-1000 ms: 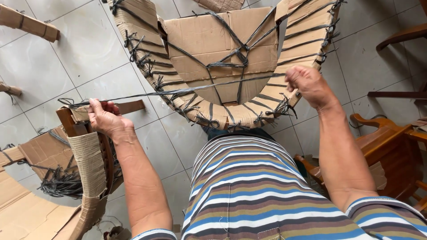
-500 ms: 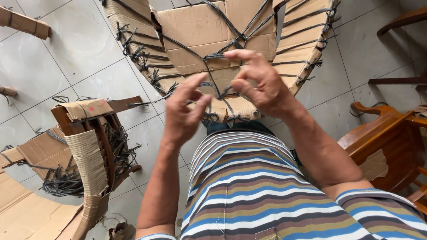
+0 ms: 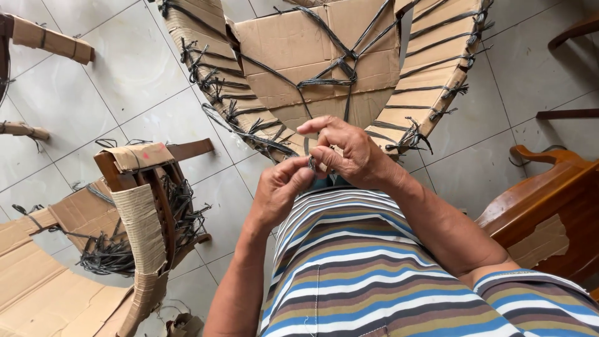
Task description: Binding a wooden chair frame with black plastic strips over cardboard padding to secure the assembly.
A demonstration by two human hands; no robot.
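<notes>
Now, step in hand: both hands meet at the near edge of the curved cardboard-wrapped piece (image 3: 324, 68), working a thin black strap (image 3: 312, 163) between the fingertips, most likely tying or tightening a knot.
Left hand (image 3: 279, 190): fingers pinched narrow on the strap's end, knuckles up, just above the striped shirt (image 3: 368, 274).
Right hand (image 3: 346, 150): thumb and forefinger closed on the same strap, the other fingers curled over it, touching the left fingertips.
Strap: at the rim of the cardboard piece, between the 2 hands; its path under the fingers is hidden.
Around: more black straps cross the cardboard; a wrapped chair frame (image 3: 146, 206) stands on the tiled floor (image 3: 131, 75) to the left, a bare wooden chair (image 3: 549, 200) to the right.
Next move calls for: judging by the pinch, steady opposed pulling with both hands so the knot seats tight against the cardboard without slipping.
</notes>
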